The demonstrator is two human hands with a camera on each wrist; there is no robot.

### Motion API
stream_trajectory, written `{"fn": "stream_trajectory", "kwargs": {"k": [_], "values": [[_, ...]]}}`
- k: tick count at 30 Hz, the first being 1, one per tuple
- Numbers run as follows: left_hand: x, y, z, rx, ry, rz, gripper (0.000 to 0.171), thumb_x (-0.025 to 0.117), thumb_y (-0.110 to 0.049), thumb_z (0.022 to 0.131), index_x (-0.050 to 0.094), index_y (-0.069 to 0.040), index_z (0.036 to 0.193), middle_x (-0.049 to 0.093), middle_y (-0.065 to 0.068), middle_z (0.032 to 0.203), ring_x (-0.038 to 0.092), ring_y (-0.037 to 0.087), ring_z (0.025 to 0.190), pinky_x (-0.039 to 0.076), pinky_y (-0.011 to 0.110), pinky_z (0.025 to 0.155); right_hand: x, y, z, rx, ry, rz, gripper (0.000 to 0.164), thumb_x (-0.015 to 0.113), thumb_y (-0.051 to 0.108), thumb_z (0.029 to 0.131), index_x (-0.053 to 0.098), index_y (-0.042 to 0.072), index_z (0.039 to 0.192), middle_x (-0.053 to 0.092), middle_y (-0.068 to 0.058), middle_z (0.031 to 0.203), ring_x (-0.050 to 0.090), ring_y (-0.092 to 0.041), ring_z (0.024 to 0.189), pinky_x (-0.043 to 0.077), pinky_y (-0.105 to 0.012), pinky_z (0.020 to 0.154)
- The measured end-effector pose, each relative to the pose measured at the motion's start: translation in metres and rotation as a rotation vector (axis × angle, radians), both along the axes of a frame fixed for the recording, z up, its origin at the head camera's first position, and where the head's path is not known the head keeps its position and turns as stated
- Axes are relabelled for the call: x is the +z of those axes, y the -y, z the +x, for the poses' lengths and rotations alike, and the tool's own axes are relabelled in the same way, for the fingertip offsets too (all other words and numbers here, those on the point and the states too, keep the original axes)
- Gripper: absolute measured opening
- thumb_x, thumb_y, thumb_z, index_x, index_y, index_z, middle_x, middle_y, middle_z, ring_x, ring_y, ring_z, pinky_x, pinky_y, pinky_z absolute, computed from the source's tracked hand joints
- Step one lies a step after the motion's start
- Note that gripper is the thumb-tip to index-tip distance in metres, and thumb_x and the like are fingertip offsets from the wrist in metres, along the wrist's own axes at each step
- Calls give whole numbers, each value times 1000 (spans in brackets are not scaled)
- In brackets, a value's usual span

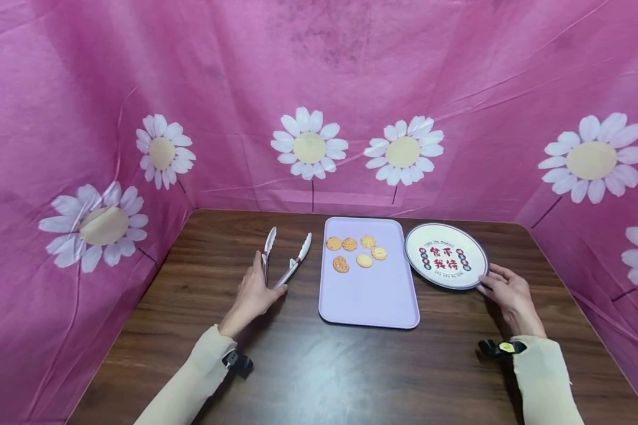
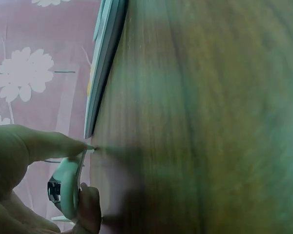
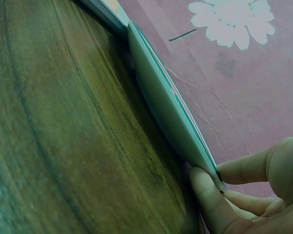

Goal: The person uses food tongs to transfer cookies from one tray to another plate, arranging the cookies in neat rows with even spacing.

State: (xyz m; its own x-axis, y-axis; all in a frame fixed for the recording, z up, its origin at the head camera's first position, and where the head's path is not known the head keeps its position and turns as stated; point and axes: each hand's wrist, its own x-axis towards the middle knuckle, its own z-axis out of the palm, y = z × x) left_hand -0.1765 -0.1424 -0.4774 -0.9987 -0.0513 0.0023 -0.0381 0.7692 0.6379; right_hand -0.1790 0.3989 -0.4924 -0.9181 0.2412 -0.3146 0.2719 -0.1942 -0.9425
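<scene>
My left hand (image 1: 252,295) holds a pair of metal tongs (image 1: 293,265) by its arms, which stand spread apart with pale scalloped tips pointing away from me. In the left wrist view, the rounded end of the tongs (image 2: 68,190) shows between the thumb and fingers. At the right, my right hand (image 1: 513,295) pinches the near right rim of a round white plate (image 1: 475,254) with dark edging and printed characters. Seen from the right wrist, the plate (image 3: 166,107) has its rim between thumb and fingers, close over the table.
Between the hands lies a lilac tray (image 1: 369,298), with several cookies (image 1: 364,260) of different shapes on its far half. The plate's left edge meets the tray's right side. A pink flowered cloth (image 1: 234,88) surrounds the brown wooden table (image 1: 298,366) at the back and sides.
</scene>
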Motion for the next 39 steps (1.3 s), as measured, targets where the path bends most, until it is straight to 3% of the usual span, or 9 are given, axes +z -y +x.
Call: {"fn": "stream_trajectory", "kwargs": {"k": [3, 6, 9, 12, 17, 23, 28, 34, 39], "values": [[3, 0, -6, 15, 0, -19, 113, 87, -38, 81, 21, 8, 161, 57, 39, 138, 59, 55, 125, 48, 64, 104, 1, 0, -1, -9, 16, 21, 55, 57, -9, 98, 39, 4, 149, 71, 21, 81, 67, 6, 79, 59, -15, 72], [4, 0, -13, 32, -1, -45, 103, 87, -45, 81, 36, 7, 153, 64, 31, 126, 64, 51, 115, 51, 62, 97, 2, 0, -3, -9, 25, 47, 67, 56, -8, 100, 27, -1, 160, 70, 22, 82, 66, 8, 80, 59, -15, 73], [3, 1, -16, 51, -5, -66, 85, 87, -48, 80, 51, 4, 137, 66, 22, 111, 66, 45, 105, 52, 59, 89, 3, 1, -3, -3, 26, 47, 70, 56, -8, 100, 22, -3, 161, 70, 21, 82, 66, 8, 81, 59, -15, 73], [0, 3, -17, 62, -9, -81, 72, 85, -48, 83, 58, 2, 128, 66, 19, 107, 66, 43, 104, 52, 59, 87, 2, 1, -4, 8, 27, 63, 71, 56, -7, 100, 21, -4, 162, 69, 22, 82, 66, 8, 81, 58, -14, 73], [0, 7, -17, 42, -22, -51, 72, 80, -36, 88, 53, 6, 140, 66, 27, 119, 63, 48, 115, 49, 62, 97, 2, 1, -5, 7, 39, 78, 77, 55, -6, 101, 12, -5, 164, 68, 23, 82, 65, 9, 81, 58, -14, 73], [0, 12, -18, 2, -27, -42, 79, 74, -32, 93, 41, 9, 152, 58, 35, 140, 57, 51, 130, 45, 65, 107, 0, 0, -5, 1, 45, 66, 77, 56, -5, 100, 13, -4, 164, 69, 23, 82, 66, 9, 81, 58, -14, 73], [-1, 13, -15, -40, -70, -68, 78, 73, -32, 95, 40, 6, 154, 58, 31, 143, 59, 50, 129, 46, 65, 105, -2, -1, -2, -5, 40, 49, 69, 57, -6, 100, 25, -1, 161, 69, 22, 82, 66, 8, 81, 59, -14, 74], [1, 11, -13, -101, -129, -92, 76, 73, -33, 97, 40, -1, 158, 54, 23, 153, 59, 48, 131, 49, 63, 104, -4, -1, -2, -2, 38, 87, 73, 56, -4, 101, 18, -4, 163, 68, 24, 82, 65, 9, 80, 58, -14, 73], [3, 6, -12, -147, -184, -104, 69, 71, -35, 98, 47, -6, 156, 58, 17, 153, 62, 45, 130, 51, 61, 101, -5, -1, -3, -20, 30, 54, 60, 58, -6, 99, 34, 4, 154, 70, 21, 82, 66, 8, 80, 59, -15, 72]]}}
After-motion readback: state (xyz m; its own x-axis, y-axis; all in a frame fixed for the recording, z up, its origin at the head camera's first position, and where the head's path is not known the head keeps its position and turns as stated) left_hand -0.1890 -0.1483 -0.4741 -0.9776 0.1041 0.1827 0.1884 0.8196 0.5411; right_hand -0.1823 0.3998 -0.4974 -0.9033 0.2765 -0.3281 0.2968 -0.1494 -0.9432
